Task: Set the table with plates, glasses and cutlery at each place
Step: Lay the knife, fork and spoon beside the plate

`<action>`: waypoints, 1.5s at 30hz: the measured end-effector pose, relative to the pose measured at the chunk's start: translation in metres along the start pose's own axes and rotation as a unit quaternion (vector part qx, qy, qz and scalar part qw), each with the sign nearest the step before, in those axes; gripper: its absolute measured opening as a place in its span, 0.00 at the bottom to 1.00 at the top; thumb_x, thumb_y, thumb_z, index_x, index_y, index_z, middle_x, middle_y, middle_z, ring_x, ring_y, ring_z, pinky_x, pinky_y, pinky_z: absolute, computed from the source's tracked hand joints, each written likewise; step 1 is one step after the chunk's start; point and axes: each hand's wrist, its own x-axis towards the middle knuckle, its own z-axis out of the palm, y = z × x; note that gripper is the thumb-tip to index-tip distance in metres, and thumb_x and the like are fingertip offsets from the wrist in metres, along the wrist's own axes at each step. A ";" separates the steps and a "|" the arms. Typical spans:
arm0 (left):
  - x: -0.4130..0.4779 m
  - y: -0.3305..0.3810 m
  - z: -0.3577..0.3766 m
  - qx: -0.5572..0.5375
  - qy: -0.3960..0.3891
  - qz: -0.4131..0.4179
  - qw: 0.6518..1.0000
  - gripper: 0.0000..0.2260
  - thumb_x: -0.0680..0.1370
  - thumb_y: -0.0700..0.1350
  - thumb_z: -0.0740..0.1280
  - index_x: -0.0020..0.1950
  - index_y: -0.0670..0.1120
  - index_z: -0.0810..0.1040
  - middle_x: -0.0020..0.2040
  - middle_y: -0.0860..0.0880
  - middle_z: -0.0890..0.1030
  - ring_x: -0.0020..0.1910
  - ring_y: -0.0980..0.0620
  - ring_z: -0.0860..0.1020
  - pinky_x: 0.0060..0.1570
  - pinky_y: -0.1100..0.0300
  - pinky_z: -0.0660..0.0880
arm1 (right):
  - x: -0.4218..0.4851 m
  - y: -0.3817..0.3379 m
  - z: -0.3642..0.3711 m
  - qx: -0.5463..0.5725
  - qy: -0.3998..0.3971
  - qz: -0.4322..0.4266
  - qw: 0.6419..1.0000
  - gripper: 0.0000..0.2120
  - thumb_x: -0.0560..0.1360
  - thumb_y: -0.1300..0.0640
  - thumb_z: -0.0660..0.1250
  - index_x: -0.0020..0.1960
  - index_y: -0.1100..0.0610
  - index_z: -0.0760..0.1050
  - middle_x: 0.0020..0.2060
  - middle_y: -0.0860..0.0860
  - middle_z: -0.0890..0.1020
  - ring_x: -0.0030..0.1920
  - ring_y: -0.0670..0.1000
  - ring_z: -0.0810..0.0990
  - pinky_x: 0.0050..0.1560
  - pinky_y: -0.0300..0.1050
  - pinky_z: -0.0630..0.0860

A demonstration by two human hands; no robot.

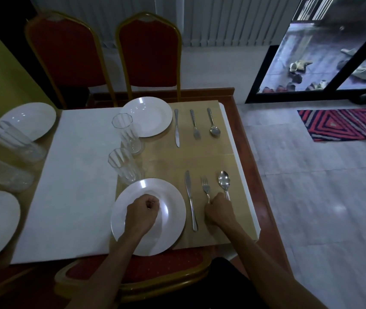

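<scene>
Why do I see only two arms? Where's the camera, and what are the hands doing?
The camera sits on the person's head and looks down, so only arms show. On the table the near place has a plate, a glass, a knife, a fork and a spoon; a second plate beyond has the same set. The left hand is curled over the plate; nothing shows in it. The right hand covers the fork's and spoon's handle ends; which it grips, I cannot tell.
</scene>
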 end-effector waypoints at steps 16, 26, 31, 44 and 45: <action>0.000 -0.001 0.007 0.003 -0.002 -0.003 1.000 0.06 0.79 0.44 0.65 0.46 0.52 0.81 0.40 0.58 0.79 0.41 0.59 0.75 0.41 0.67 0.66 | 0.003 -0.008 -0.006 -0.010 -0.023 0.013 1.000 0.16 0.80 0.58 0.62 0.34 0.58 0.70 0.28 0.51 0.75 0.27 0.47 0.74 0.25 0.37 0.67; 0.001 -0.009 0.010 0.010 -0.017 -0.008 1.000 0.06 0.79 0.45 0.65 0.48 0.50 0.82 0.42 0.56 0.82 0.42 0.59 0.76 0.43 0.65 0.67 | -0.001 0.000 -0.001 0.014 -0.027 0.004 1.000 0.16 0.79 0.54 0.63 0.34 0.59 0.74 0.28 0.50 0.77 0.27 0.47 0.76 0.29 0.38 0.71; 0.000 -0.008 0.013 0.021 -0.027 -0.002 0.999 0.07 0.79 0.46 0.64 0.49 0.50 0.82 0.43 0.55 0.82 0.42 0.58 0.76 0.47 0.62 0.71 | -0.001 0.000 0.001 0.021 -0.019 0.002 1.000 0.13 0.78 0.54 0.64 0.37 0.59 0.75 0.30 0.51 0.78 0.29 0.48 0.77 0.31 0.38 0.72; 0.000 -0.010 0.013 0.031 -0.046 -0.005 0.998 0.06 0.79 0.47 0.65 0.49 0.51 0.82 0.43 0.58 0.81 0.44 0.57 0.77 0.46 0.63 0.67 | 0.002 0.002 0.000 0.023 -0.008 0.009 1.000 0.12 0.79 0.53 0.64 0.41 0.59 0.76 0.31 0.49 0.78 0.34 0.48 0.79 0.37 0.41 0.75; 0.001 -0.010 0.013 0.029 -0.044 -0.004 0.999 0.06 0.79 0.46 0.65 0.49 0.51 0.82 0.43 0.57 0.81 0.45 0.56 0.77 0.46 0.63 0.67 | 0.002 0.003 0.001 0.028 -0.007 0.009 1.000 0.12 0.79 0.52 0.64 0.44 0.60 0.77 0.32 0.49 0.78 0.35 0.50 0.80 0.39 0.42 0.76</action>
